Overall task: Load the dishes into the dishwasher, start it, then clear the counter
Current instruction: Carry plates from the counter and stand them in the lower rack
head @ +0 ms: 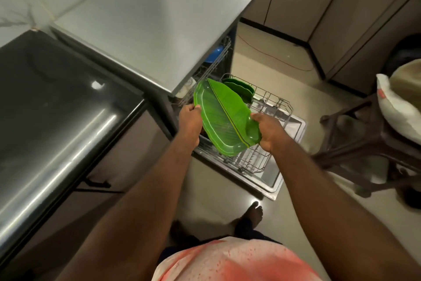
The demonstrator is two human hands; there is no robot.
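My left hand [190, 119] and right hand [270, 131] each grip an opposite edge of the green leaf plate [224, 116], held tilted above the pulled-out lower rack [276, 104]. I should lower it on edge between free tines, just clear of the racked green plates [242, 90].

There is one view only: a wide-angle camera on the person's head. It looks forward and steeply down, along both forearms, to the open dishwasher [155, 30] and the floor [296, 201]. The left hand [190, 121], the right hand [270, 131] and the leaf-shaped plate [223, 116] between them sit near the middle, close to the lens. The dark worktop [57, 109] fills the left side.
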